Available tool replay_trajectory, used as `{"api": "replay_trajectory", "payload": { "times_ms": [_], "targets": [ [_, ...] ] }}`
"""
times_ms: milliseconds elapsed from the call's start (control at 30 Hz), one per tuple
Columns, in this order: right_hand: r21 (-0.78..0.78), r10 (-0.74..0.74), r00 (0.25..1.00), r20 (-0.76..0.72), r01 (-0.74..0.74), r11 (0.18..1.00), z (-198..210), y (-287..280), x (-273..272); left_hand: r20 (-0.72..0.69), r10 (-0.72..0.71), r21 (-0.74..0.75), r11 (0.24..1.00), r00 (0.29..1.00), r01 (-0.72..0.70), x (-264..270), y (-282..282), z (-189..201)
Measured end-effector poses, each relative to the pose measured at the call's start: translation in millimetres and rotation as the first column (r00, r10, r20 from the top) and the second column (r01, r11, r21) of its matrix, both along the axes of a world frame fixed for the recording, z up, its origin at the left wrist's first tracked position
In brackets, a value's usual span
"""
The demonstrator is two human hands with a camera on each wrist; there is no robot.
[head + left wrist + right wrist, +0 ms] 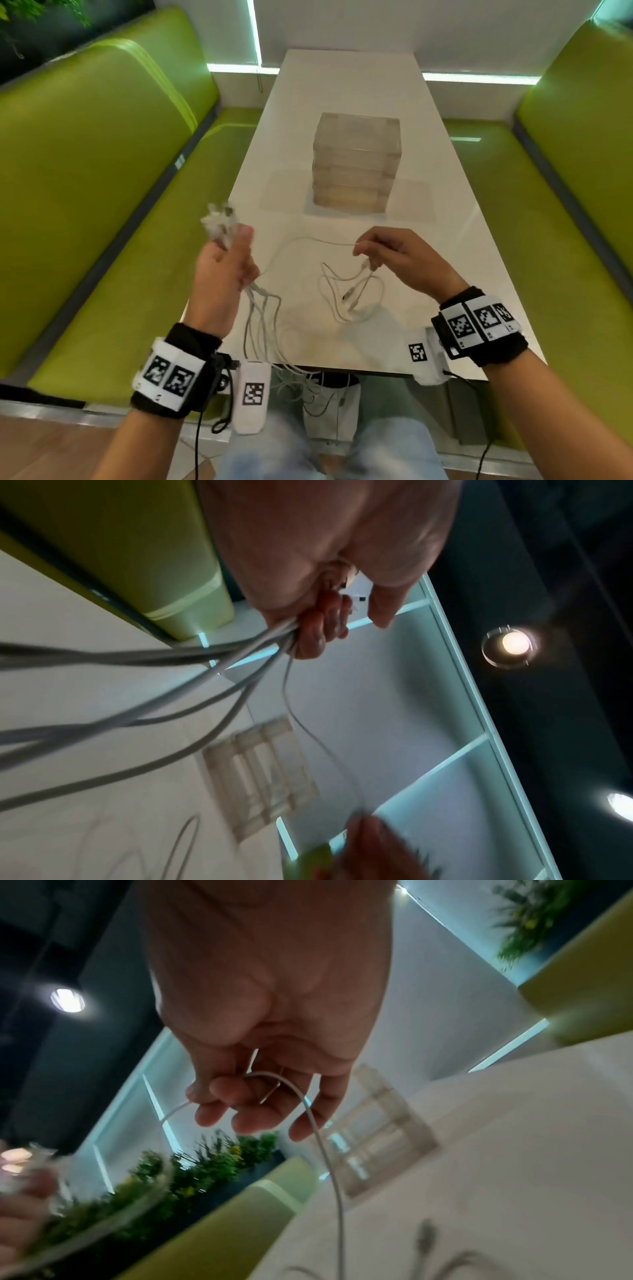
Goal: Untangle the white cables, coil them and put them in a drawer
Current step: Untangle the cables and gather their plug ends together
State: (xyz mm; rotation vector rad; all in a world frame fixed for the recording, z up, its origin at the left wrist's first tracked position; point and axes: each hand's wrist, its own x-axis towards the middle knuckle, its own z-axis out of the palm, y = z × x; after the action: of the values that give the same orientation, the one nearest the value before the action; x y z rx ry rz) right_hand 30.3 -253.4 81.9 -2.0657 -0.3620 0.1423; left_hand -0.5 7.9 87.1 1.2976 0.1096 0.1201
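Observation:
My left hand [227, 260] is raised over the table's left edge and grips a bunch of white cables [260, 308]; their plug ends [219, 219] stick up above the fist and the strands hang down past the table's front edge. The left wrist view shows the cables [205, 658] running out of the curled fingers [318, 631]. My right hand [380, 253] pinches one thin white cable [318, 241] that arcs across to the left hand. In the right wrist view this cable [322, 1139] drops from the fingers [226, 1091]. More cable loops [346, 291] lie on the table.
A clear plastic drawer stack [356, 164] stands mid-table with all drawers closed. The white table [342, 85] runs away from me between two green benches [85, 171]. Small white packs with markers [251, 394] hang below my wrists. Plants [192, 1177] line the bench back.

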Motion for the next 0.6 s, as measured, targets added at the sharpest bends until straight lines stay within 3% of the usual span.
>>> {"api": "replay_trajectory", "payload": {
  "times_ms": [100, 167, 267, 400, 600],
  "targets": [
    [0.126, 0.049, 0.998, 0.031, -0.052, 0.991, 24.0, 27.2, -13.6, -0.021, -0.189, 0.284, 0.940, 0.982, 0.187, -11.7, -28.9, -3.6],
    [0.163, 0.126, 0.992, 0.021, -0.128, 0.978, 35.4, 37.8, -20.2, -0.003, -0.267, 0.306, 0.917, 0.964, 0.254, -17.2, -43.0, -2.9],
    [0.171, 0.216, 0.976, -0.027, -0.208, 0.963, 41.7, 39.0, -23.2, 0.003, -0.261, 0.168, 0.952, 0.965, 0.257, -17.2, -49.0, -2.6],
    [0.019, 0.323, 0.942, -0.095, -0.323, 0.946, 33.3, 40.4, -27.6, -0.006, -0.255, -0.097, 0.962, 0.967, 0.254, -16.4, -50.6, 0.5],
    [-0.062, 0.365, 0.865, -0.344, -0.409, 0.910, -1.7, 26.3, -40.6, 0.010, -0.041, -0.206, 0.978, 0.999, 0.042, -7.1, -24.6, 9.5]
  ]
}}
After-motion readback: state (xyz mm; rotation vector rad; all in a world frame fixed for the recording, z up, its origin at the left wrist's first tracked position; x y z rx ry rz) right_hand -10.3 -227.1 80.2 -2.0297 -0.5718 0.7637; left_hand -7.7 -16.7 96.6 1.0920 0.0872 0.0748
